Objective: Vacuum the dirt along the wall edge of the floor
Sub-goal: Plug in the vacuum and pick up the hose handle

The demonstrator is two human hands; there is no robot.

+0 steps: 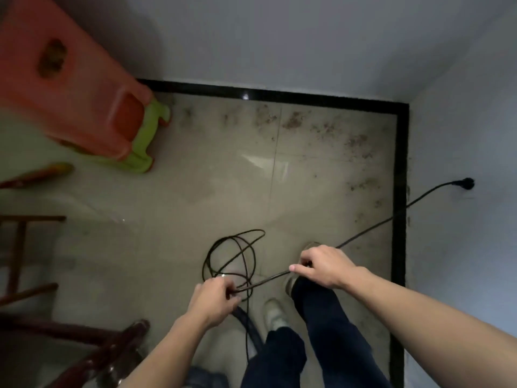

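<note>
A black power cord point(372, 226) runs from a plug point(465, 183) in the right wall down across the floor to my hands. My right hand point(324, 266) pinches the cord where it comes off the wall side. My left hand point(215, 299) grips the cord beside loose coils point(232, 256) lying on the tiles. A dark hose point(247, 322) shows just below my left hand. Dirt point(293, 121) is scattered on the beige tiles along the black skirting point(400, 191) at the far and right walls. The vacuum body is not visible.
Stacked orange and green plastic stools point(84, 107) stand at the far left. Dark wooden furniture legs point(33, 289) fill the lower left. My feet and dark trousers point(316, 317) are between my arms. A corner of white walls closes the space at the back right.
</note>
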